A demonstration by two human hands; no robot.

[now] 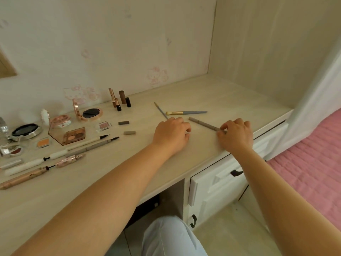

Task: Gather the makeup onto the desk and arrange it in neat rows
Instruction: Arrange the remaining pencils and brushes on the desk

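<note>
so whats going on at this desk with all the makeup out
A person is sorting makeup on a pale desk. The right hand pinches one end of a grey-brown pencil lying on the desk, while the left hand rests curled beside a thin grey brush. A gold-ferruled brush lies just beyond. Compacts, palettes, lipsticks and long pens are still scattered loosely on the left, not yet in rows.

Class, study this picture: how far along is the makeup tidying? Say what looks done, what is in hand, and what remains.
Done: the makeup is on the desk, and three lipsticks stand together. In hand: the right hand pinches a grey pencil; the left hand rests over a thin brush. Left: no neat rows yet; the compacts and long pens lie scattered, some open.
</note>
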